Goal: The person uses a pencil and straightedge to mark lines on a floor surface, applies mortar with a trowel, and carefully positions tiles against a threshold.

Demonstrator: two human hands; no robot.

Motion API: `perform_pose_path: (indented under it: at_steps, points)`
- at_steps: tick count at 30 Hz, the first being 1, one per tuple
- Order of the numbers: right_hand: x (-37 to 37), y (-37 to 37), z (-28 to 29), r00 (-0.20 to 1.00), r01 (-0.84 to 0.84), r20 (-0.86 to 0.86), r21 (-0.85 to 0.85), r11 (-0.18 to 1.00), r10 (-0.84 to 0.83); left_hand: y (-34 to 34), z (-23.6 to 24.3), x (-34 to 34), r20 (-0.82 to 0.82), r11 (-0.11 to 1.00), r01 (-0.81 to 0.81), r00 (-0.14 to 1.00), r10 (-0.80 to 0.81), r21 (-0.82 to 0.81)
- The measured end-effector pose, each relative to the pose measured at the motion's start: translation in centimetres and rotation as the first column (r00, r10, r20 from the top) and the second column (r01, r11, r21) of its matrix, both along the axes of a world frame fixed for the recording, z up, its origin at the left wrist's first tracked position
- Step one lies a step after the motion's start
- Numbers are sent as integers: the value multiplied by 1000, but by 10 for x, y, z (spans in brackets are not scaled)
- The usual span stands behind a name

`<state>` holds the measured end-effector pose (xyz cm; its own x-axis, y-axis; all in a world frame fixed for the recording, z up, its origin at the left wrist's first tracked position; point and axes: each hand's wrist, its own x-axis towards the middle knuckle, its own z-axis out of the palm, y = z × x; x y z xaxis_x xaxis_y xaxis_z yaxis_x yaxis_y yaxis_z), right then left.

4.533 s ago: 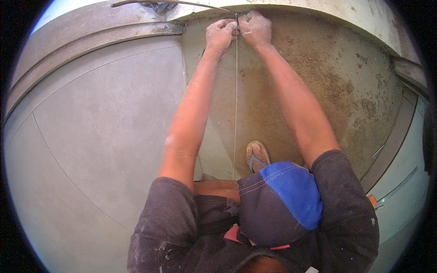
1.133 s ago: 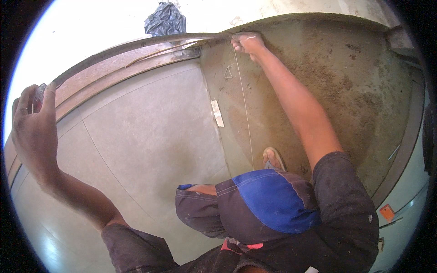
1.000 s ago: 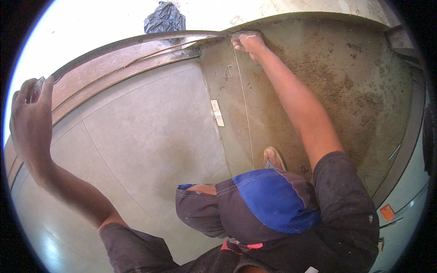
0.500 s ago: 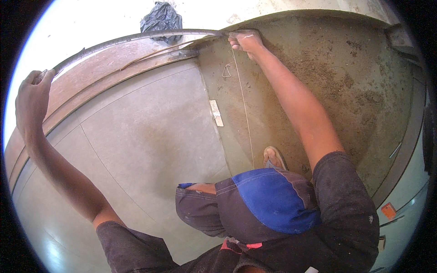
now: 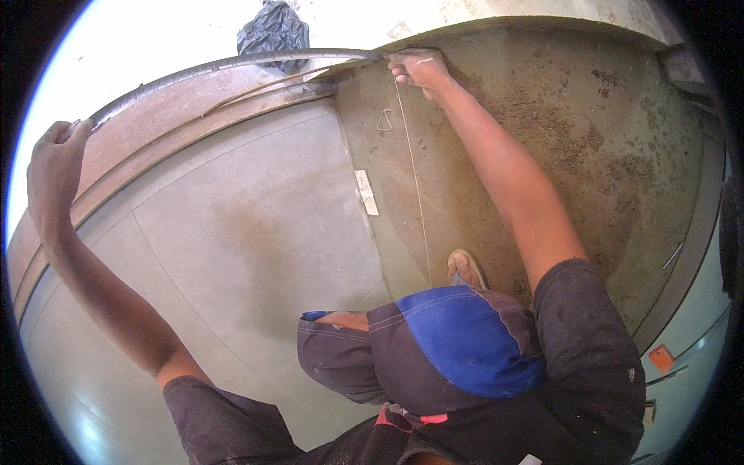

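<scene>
A long narrow strip point(image 5: 232, 60), dark along its top and paler with small marks below, spans between my hands. It looks bowed in this view; its exact kind is unclear. At the far left, my left hand point(image 5: 56, 167) is closed around one end, with something pale showing at the fingertips. My right hand point(image 5: 421, 71) pinches the other end beside the far edge of the rough floor. A thin string point(image 5: 415, 167) runs from just below my right fingers toward my sandalled foot point(image 5: 463, 267). Whether those fingers also grip the string, I cannot tell.
Smooth grey tiles point(image 5: 271, 201) lie left, brown mortar-like floor point(image 5: 573, 132) right. A small pale piece point(image 5: 366, 192) rests on their border. Beyond are a crumpled black plastic bag point(image 5: 273, 35), a thin brown rod point(image 5: 263, 91) and a ledge point(image 5: 170, 128). A bent wire point(image 5: 385, 120) lies near the string.
</scene>
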<state>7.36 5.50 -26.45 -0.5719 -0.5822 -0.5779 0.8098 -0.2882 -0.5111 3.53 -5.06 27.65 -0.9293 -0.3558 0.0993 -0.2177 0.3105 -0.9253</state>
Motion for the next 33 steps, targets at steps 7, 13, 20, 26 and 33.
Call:
perform_pose_path:
  at_steps: [7, 13, 20, 26, 33]
  points:
    - [-2, 1, 2, 1000, -20, -3, -23, 1000, 20, -1, 0, -2, -7, 997, -71, 997, 71, -15]
    - [-2, 1, 0, 1000, -18, -11, -33, 999, 18, -5, 0, 0, -3, 999, -37, 999, 37, 5]
    - [0, 2, 5, 1000, -25, 10, -14, 1000, 25, -10, 3, 3, 7, 1000, 11, 1000, -11, 4]
    - [-3, 5, -1, 999, -37, 13, -34, 999, 38, -1, -1, -6, 20, 997, -75, 997, 75, -7]
    - [0, 2, -1, 1000, -15, 8, -22, 1000, 15, -7, 0, 1, 9, 1000, 7, 1000, -7, 6]
